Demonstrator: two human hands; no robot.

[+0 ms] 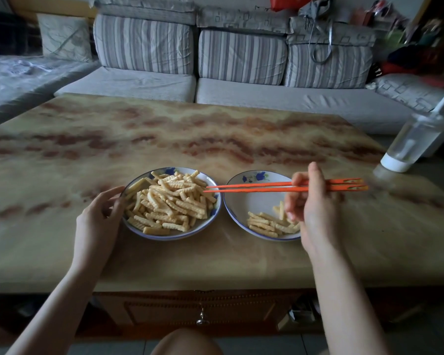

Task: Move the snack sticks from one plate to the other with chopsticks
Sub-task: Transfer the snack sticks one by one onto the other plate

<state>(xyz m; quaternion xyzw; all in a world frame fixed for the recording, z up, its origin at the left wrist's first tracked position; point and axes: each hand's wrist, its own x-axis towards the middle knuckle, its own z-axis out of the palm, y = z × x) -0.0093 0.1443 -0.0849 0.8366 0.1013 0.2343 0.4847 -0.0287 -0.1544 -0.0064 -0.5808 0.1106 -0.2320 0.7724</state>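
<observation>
— Marbled tan table (215,139), striped sofa (241,60) behind it. We start at the hands?
— Yes. Right hand (315,208) grips the chopsticks (254,187), fingers curled round them toward the thick ends. It hovers over the right plate (249,203).
— We log them as near level, pointing left?
— Yes, almost parallel, tips close together over the right edge of the sticks (169,201). We can't tell whether the tips touch one.
— Left hand (98,221)?
— Half curled, cupping the left plate (169,171) at its left rim, thumb on the far side, fingers on the near side.
— Where do we put the sticks?
— Big heap fills the left plate. A few sticks (267,225) lie in the near part of the right plate, partly hidden by the right hand. Plates sit side by side, rims just beside each other.
— Further out?
— Clear bottle (415,139) with a white base at the table's right edge, well apart from the plates. We also see a drawer key (202,321) under the table front and a knee (187,342) at the bottom.
</observation>
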